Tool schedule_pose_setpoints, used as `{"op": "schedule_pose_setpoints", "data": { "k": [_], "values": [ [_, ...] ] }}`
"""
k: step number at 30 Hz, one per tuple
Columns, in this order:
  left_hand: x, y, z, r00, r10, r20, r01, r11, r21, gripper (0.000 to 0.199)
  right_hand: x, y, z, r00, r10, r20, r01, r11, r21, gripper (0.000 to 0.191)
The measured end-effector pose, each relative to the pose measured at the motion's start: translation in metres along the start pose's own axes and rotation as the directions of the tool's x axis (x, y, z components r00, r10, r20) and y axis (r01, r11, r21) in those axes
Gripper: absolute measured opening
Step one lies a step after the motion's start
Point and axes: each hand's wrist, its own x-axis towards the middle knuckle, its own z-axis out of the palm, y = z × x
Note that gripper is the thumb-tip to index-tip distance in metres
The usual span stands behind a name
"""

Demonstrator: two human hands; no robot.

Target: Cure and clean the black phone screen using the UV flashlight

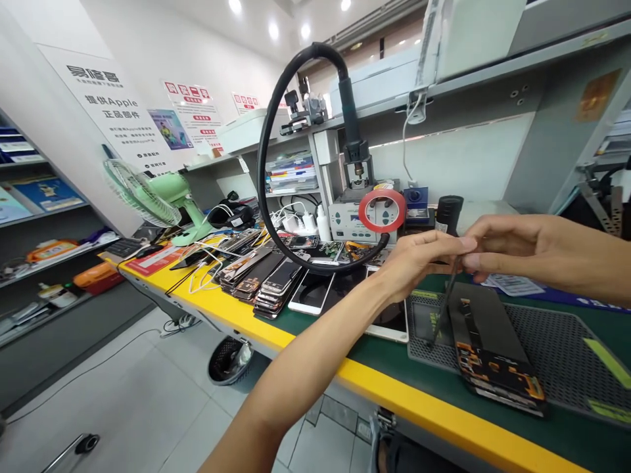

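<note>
A thin dark panel point(445, 305), seen nearly edge-on, stands tilted above the perforated grey mat. My left hand point(419, 259) pinches its upper end between the fingers. At the same top end, my right hand point(507, 246) has its thumb and fingers closed, its fingertips meeting those of my left hand. Just right of the panel lies a stack of phone screens point(493, 341) with dark backs and orange flex cables, resting on the perforated mat point(557, 341).
Left of my forearm are a white-framed phone point(313, 292), stacked screens point(279, 286) and tangled white cables. A black flexible hose point(263, 157) arches over the bench. Red tape point(363, 210) hangs before a grey device point(342, 222). A green fan point(172, 197) stands far left.
</note>
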Motion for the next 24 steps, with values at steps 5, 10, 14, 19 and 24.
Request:
{"op": "schedule_pose_setpoints", "data": {
  "k": [5, 10, 14, 19, 24],
  "values": [
    [0.001, -0.001, -0.001, 1.0, 0.007, 0.005, -0.007, 1.0, -0.007, 0.014, 0.006, -0.009, 0.002, 0.989, 0.036, 0.141, -0.049, 0.995, 0.092, 0.044],
    [0.005, -0.003, -0.002, 1.0, -0.011, -0.013, 0.011, 1.0, -0.019, 0.015, 0.007, -0.012, -0.014, 0.91, 0.136, 0.393, -0.188, 0.977, 0.097, 0.039],
    [0.006, -0.004, 0.0, 0.998, -0.064, -0.008, 0.064, 0.998, -0.013, 0.019, 0.005, -0.001, -0.019, 0.888, 0.13, 0.441, -0.239, 0.95, 0.201, 0.034],
    [0.006, -0.004, 0.0, 0.997, -0.079, -0.021, 0.079, 0.996, 0.028, 0.019, 0.004, 0.008, -0.019, 0.878, 0.106, 0.466, -0.266, 0.918, 0.293, 0.031],
    [0.007, -0.003, 0.001, 0.992, -0.113, -0.061, 0.114, 0.993, 0.024, 0.019, 0.004, 0.008, -0.018, 0.885, 0.087, 0.457, -0.253, 0.914, 0.318, 0.027]
  ]
}}
